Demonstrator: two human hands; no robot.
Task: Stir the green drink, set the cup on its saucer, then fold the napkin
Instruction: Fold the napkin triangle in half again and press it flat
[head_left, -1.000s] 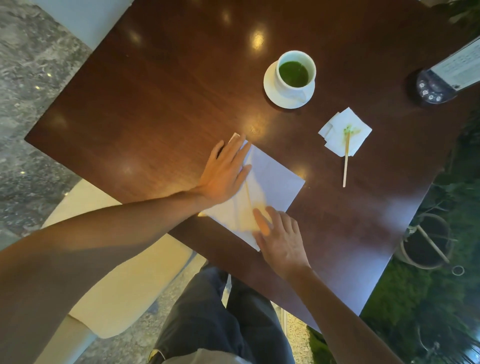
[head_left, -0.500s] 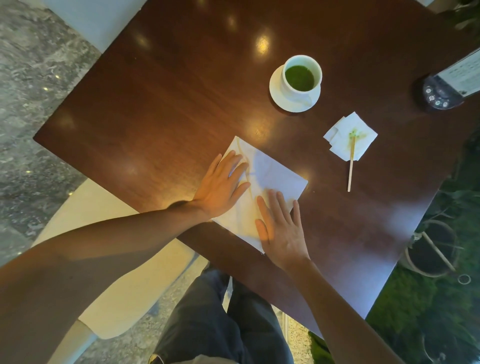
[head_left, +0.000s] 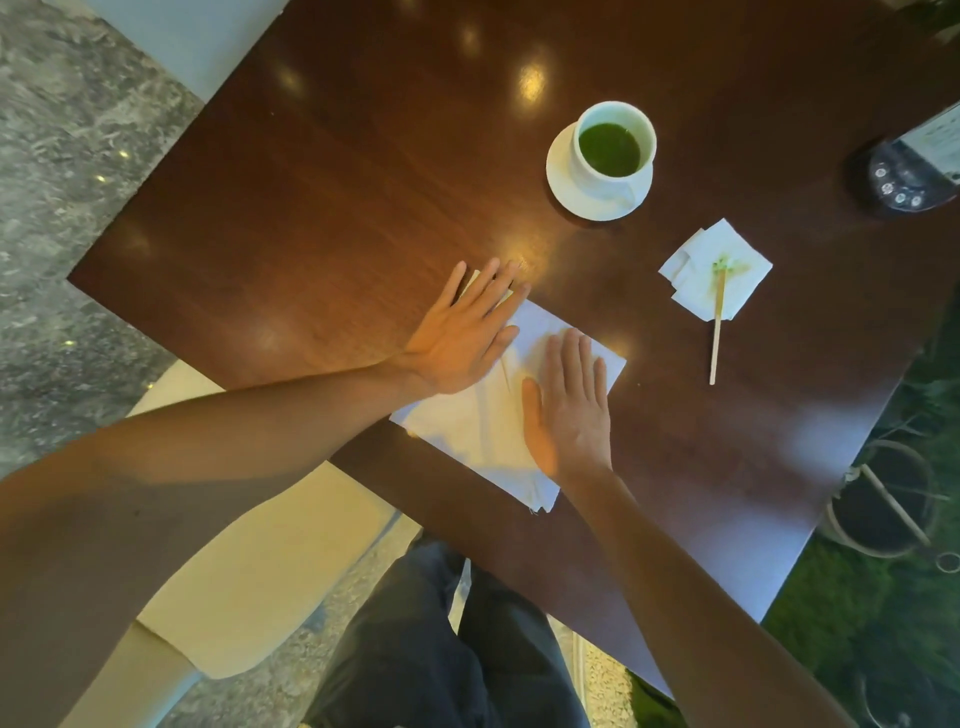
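Note:
A white napkin (head_left: 467, 431) lies folded flat near the table's front edge. My left hand (head_left: 462, 338) presses flat on its far left part, fingers spread past the top corner. My right hand (head_left: 569, 405) lies flat on its right half, fingers together and pointing away from me. Neither hand grips anything. A white cup (head_left: 615, 143) of green drink stands on its white saucer (head_left: 563, 182) farther back. A wooden stir stick (head_left: 717, 332) with a green tip rests on a small stained napkin (head_left: 717, 267) to the right.
The dark wooden table (head_left: 337, 182) ends close to my legs. A black device with buttons (head_left: 904, 182) holding a card stands at the right edge. A cream seat (head_left: 249, 571) is at lower left. A basket (head_left: 883, 499) stands on the ground beyond the table's right side.
My right hand has slid up the napkin from its near corner to its right half. My left hand has moved toward the napkin's far corner. The cup and stick have stayed put.

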